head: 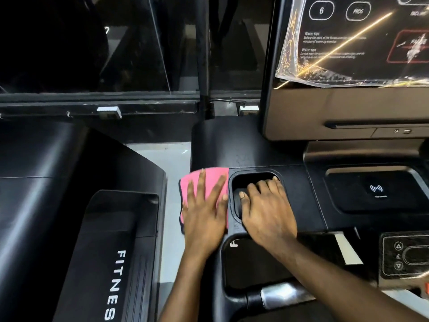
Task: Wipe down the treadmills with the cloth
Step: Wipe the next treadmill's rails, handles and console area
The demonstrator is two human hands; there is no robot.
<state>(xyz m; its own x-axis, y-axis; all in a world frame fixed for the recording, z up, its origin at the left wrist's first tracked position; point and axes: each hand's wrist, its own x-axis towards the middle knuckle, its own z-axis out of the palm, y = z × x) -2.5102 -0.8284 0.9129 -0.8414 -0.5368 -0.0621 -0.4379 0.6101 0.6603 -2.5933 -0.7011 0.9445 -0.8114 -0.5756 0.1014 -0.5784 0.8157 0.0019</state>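
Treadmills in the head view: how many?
2: the left treadmill, with FITNES lettering along its side, and the right treadmill, where the left hand presses the pink cloth and the right hand rests over a recess. Others may be out of frame.

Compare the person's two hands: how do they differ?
The left hand lies flat, fingers spread, pressing the pink cloth; the right hand is bare, resting over the cup holder. The left sits at the edge of the console, the right further in. Both rest palm down.
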